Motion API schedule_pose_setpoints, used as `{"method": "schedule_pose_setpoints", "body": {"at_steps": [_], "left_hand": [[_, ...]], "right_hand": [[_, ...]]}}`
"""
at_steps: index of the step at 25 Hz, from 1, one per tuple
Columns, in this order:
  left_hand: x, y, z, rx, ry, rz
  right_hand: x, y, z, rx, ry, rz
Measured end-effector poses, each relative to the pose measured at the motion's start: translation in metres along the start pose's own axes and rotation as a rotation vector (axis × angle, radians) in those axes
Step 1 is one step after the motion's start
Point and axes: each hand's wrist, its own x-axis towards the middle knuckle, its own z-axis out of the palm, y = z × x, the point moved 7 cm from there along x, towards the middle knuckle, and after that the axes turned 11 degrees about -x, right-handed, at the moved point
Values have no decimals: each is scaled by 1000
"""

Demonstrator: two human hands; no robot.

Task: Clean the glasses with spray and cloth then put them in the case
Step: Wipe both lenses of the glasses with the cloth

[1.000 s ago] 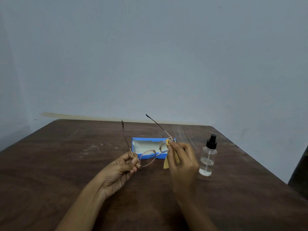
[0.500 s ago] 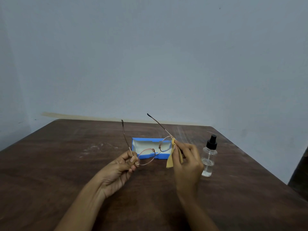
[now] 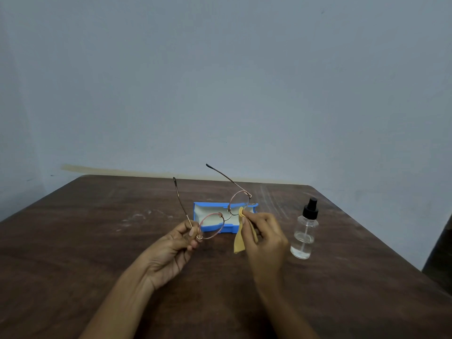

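We hold the glasses [image 3: 227, 215] up off the desk [image 3: 97, 241], arms unfolded, our left hand [image 3: 175, 248] pinching them at the left hinge between thumb and curled fingers, with the lenses in front of the open blue case [image 3: 228, 228], which lies mid-desk toward the far edge. Our right hand [image 3: 265, 237] pinches the yellow cloth [image 3: 241, 237] and presses a fold of it against the lower rim of the right lens, the rest hanging down in front of the case. The spray bottle [image 3: 304, 236] stands upright, black nozzle on top, toward the right edge, near the right hand but not touching it.
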Motion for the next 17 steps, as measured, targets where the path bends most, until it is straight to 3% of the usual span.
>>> {"method": "schedule_pose_setpoints", "body": {"at_steps": [8,10,15,17], "left_hand": [[0,1,-3,34,23,37],[2,3,-3,74,40,67],[2,12,-8,124,91,151],[2,12,-10,154,110,166]], "right_hand": [[-1,-4,7,55,-118,-42],[0,3,8,175,-180,99],[-10,41,21,643,-217,725],[-16,51,24,710,-225,847]]}}
